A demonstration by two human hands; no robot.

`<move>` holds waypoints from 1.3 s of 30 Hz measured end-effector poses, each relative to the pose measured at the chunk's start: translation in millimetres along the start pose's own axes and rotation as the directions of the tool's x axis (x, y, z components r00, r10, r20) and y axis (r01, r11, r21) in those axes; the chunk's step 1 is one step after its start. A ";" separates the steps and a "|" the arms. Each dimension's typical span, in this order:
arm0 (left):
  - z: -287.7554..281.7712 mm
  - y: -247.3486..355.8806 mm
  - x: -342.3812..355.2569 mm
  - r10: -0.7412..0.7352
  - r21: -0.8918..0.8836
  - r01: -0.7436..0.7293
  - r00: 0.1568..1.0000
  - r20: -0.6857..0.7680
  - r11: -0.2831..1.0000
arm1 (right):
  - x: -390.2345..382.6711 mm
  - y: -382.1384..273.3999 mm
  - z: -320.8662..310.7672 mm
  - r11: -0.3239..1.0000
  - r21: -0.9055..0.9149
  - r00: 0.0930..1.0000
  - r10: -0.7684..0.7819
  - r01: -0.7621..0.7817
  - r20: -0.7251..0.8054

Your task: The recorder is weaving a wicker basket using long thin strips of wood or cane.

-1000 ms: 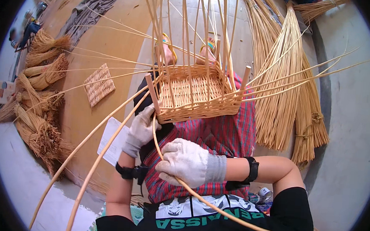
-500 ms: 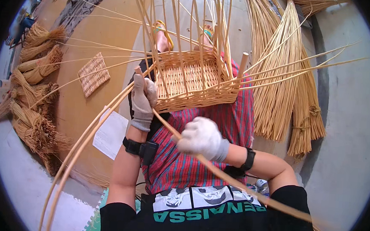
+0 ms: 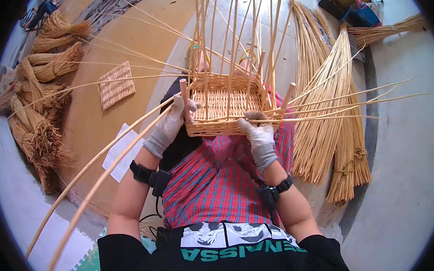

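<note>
A partly woven wicker basket (image 3: 237, 127) rests on my lap, with upright willow stakes (image 3: 232, 47) rising from its sides. My gloved left hand (image 3: 169, 122) is closed round its near left corner, beside a thick corner post (image 3: 183, 94). Two long willow rods (image 3: 101, 156) trail from that hand toward the lower left. Along the near rim, my gloved right hand (image 3: 259, 138) grips a willow rod (image 3: 317, 117) that runs out to the right. Its fingertips curl over the rim and partly hide the weave there. Another thick post (image 3: 289, 94) stands at the near right corner.
Long willow bundles (image 3: 322, 117) lie on the floor at right. Shorter coiled bundles (image 3: 44, 110) line the left side. A woven square panel (image 3: 116, 84) and a paper sheet (image 3: 121, 152) lie left of the basket. Loose weavers stick out widely on both sides.
My right hand has moved up from over my lap to the basket's near rim. The rod it held low across my body now lies along that rim, pointing right.
</note>
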State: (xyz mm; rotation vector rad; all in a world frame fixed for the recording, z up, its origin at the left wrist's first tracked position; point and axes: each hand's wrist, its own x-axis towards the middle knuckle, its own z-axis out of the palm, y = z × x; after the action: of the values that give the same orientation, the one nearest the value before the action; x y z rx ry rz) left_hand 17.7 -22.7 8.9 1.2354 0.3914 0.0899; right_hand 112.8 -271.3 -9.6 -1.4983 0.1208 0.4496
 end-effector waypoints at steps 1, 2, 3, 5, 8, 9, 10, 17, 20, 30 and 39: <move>-1.9 3.2 -3.9 -0.109 0.116 0.112 0.994 -0.031 0.987 | -4.0 0.3 0.6 0.999 0.020 0.999 -0.028 0.028 0.016; -3.2 5.3 -10.0 -0.024 0.266 0.015 0.999 0.030 0.964 | -5.6 0.5 1.2 0.990 0.073 0.991 -0.122 0.117 0.062; 0.0 2.0 -13.1 0.087 0.314 -0.126 0.987 0.133 0.941 | -6.7 2.5 0.5 0.999 0.028 0.998 -0.030 0.028 0.056; 3.8 -4.4 -12.8 0.087 0.178 -0.115 0.984 0.159 0.977 | -1.9 6.3 -0.9 0.996 -0.041 0.994 -0.075 0.078 0.084; 6.4 -10.1 -2.5 0.138 0.408 -0.213 0.969 0.207 0.888 | 5.8 7.5 -4.0 0.991 -0.007 0.985 -0.136 0.137 0.106; 6.8 -13.1 1.2 0.077 0.419 -0.137 0.985 0.156 0.897 | 8.3 5.5 -4.9 0.989 0.061 0.987 -0.142 0.138 0.075; 3.2 -13.3 4.2 -0.017 0.486 -0.002 0.999 0.034 0.874 | 6.8 4.4 -2.5 0.990 0.126 0.986 -0.082 0.064 0.142; -29.4 -16.5 10.6 0.012 0.393 -0.095 0.977 0.211 0.915 | -11.9 -23.4 -16.3 0.978 0.208 0.955 -0.039 -0.024 0.294; -35.3 -24.5 9.8 -0.051 0.321 0.006 0.990 0.130 0.947 | -20.5 -24.8 -106.5 0.936 -0.346 0.880 0.107 0.068 0.462; -41.1 -27.8 13.9 -0.086 0.379 0.060 0.995 0.052 0.924 | -52.7 114.9 -565.1 0.397 -0.112 0.335 0.554 -0.911 -0.762; -33.0 -27.3 7.9 -0.092 0.373 0.073 0.995 0.032 0.925 | -23.3 79.6 -615.7 0.416 -0.126 0.351 0.523 -0.901 -0.777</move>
State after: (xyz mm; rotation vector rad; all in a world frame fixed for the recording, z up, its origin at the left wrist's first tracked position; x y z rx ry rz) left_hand 10.0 0.0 -27.4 1.5908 0.4303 -0.0918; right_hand 183.6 -877.1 -127.3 -2.0827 1.4552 0.7431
